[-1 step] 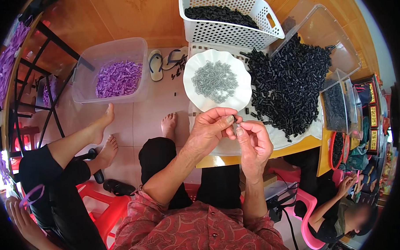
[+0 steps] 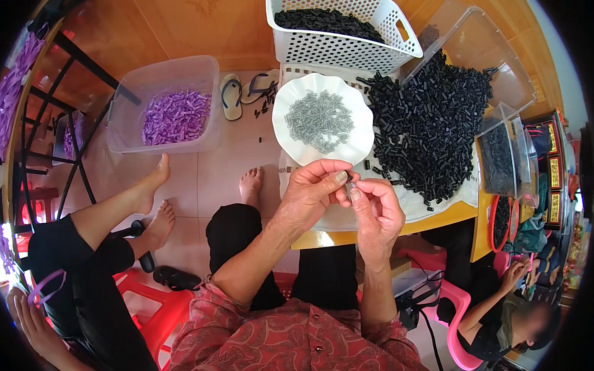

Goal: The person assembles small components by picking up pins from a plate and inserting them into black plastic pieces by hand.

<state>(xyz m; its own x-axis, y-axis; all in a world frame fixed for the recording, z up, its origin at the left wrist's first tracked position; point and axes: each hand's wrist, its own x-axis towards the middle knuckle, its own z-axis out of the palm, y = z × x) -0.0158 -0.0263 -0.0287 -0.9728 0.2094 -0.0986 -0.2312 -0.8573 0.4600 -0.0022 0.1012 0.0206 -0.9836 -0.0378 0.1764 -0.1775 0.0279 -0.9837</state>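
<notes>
My left hand and my right hand meet over the table's front edge, thumbs and forefingers pinched together. Between the left fingertips is a small dark piece, mostly covered by the fingers. The right thumb and forefinger hold a tiny silvery-grey piece against it; its exact kind is too small to make out. Just beyond my hands stands a white wavy-rimmed plate with a heap of small silvery pieces on it. To its right spreads a large pile of short black tube-like pieces.
A white perforated basket of black pieces stands at the back. Clear bins flank the pile. On the floor at left sits a tub of purple pieces. One person's hand holds a purple loop; another person sits at right.
My hands keep the same place and pinch, with barely any shift at the fingertips. The purple loop in the left-hand person's fingers has tilted slightly.
</notes>
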